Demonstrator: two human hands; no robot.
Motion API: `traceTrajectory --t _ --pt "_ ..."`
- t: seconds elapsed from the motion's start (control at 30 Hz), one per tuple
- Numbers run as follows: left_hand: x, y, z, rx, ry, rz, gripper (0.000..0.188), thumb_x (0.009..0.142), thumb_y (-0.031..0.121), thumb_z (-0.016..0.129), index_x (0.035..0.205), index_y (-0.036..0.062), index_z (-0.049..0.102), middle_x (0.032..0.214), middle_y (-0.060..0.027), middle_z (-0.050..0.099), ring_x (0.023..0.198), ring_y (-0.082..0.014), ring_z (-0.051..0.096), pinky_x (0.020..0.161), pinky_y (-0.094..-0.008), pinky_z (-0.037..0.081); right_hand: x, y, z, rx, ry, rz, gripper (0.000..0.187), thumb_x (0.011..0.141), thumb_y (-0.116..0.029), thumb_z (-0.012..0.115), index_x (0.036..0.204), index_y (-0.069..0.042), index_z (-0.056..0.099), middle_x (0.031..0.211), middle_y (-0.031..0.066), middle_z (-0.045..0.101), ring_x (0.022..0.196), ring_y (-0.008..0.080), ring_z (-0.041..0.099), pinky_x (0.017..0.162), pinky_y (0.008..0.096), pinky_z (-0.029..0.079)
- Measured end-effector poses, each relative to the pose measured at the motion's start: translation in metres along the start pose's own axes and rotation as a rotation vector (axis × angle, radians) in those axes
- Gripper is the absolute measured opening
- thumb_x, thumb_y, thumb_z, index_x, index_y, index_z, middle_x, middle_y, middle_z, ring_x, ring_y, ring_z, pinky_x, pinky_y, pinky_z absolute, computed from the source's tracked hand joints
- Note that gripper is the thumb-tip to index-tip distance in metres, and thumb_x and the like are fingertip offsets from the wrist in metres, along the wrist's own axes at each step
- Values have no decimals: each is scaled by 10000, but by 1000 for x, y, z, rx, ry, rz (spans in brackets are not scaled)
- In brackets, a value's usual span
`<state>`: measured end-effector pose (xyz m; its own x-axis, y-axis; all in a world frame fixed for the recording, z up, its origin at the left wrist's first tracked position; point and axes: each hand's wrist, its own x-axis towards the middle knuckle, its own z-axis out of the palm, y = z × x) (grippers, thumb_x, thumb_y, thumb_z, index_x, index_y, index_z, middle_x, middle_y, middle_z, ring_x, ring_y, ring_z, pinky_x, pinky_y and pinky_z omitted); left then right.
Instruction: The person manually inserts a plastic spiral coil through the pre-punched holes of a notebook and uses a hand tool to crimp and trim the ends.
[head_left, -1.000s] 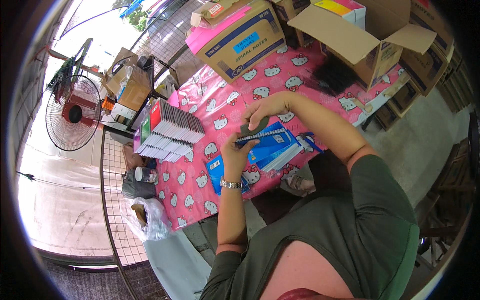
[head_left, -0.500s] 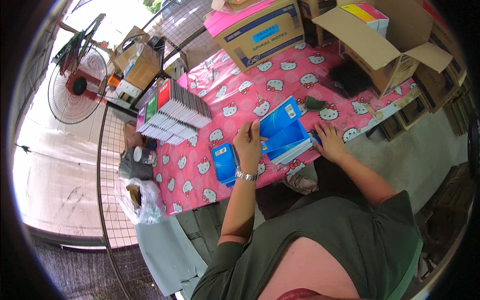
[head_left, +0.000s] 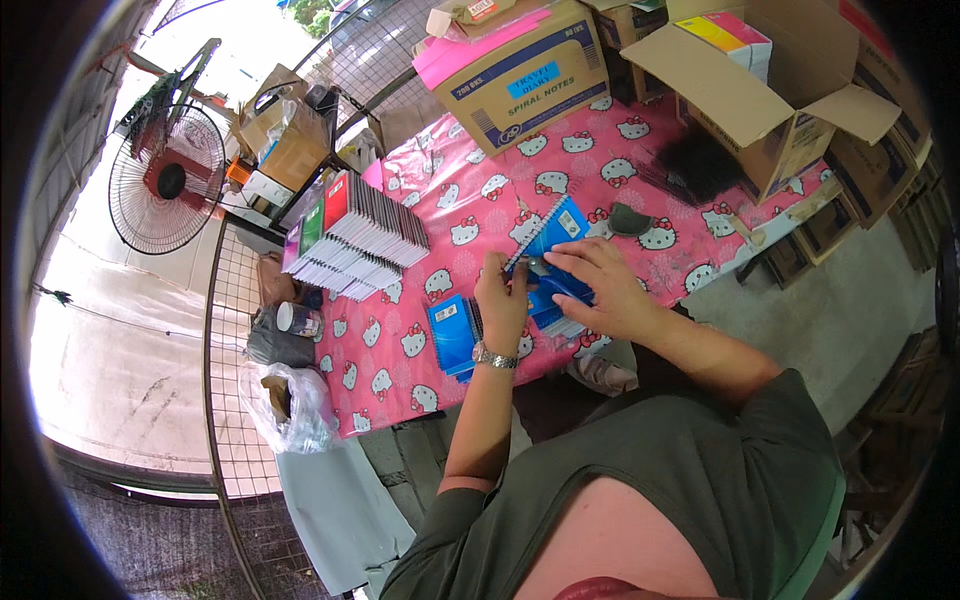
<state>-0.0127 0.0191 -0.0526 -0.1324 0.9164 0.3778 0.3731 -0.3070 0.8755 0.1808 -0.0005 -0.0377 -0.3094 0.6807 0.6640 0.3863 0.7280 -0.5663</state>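
A blue-covered spiral notebook (head_left: 561, 232) lies slanted on the pink tablecloth in front of me, on or against a stack of more blue notebooks (head_left: 566, 327). My left hand (head_left: 503, 294) pinches at its coil edge, thumb and fingertips together. My right hand (head_left: 612, 288) is closed round a small blue-handled hand tool (head_left: 572, 287); its metal head meets the coil beside my left fingertips. The tool's exact kind is partly hidden by my fingers. Left of my left wrist lies another small pile of blue spiral notebooks (head_left: 452, 335).
Tall stacks of spiral notebooks (head_left: 350, 235) stand at the left. A closed carton (head_left: 530, 85) and an open carton (head_left: 760, 130) sit at the back. A dark green pouch-like thing (head_left: 629, 220) lies beyond my right hand. A plastic bag (head_left: 290, 410) hangs by the left edge; a fan (head_left: 168, 180) stands beyond.
My right hand has left the stack's right side and moved left to the coil, bringing the blue-handled tool. My left hand stays near the coil edge, now pinching it.
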Motion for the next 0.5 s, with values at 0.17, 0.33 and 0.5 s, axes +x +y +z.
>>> traceTrajectory --t 0.17,0.33,0.5 --pt "3 -14 -13 160 -59 -68 92 942 -9 601 985 -12 520 848 -115 656 680 -128 660 514 -290 572 5 -3 10 7 -67 27 543 768 -226 730 1267 -52 602 1244 126 574 1171 325 512 1018 481 387" --pt "-5 7 -7 64 8 103 229 922 -83 556 1137 -13 588 899 -99 674 741 -142 671 604 -274 579 6 -2 9 -98 -78 2 535 768 -246 723 1251 -47 610 1226 125 583 1160 319 524 1002 482 386" --pt "-12 -20 -12 -78 13 -108 242 871 -109 605 1095 -23 638 893 -89 676 784 -115 656 634 -262 551 6 -10 10 -191 -100 -59 508 777 -230 715 1238 -38 622 1181 125 605 1108 321 557 973 481 410"
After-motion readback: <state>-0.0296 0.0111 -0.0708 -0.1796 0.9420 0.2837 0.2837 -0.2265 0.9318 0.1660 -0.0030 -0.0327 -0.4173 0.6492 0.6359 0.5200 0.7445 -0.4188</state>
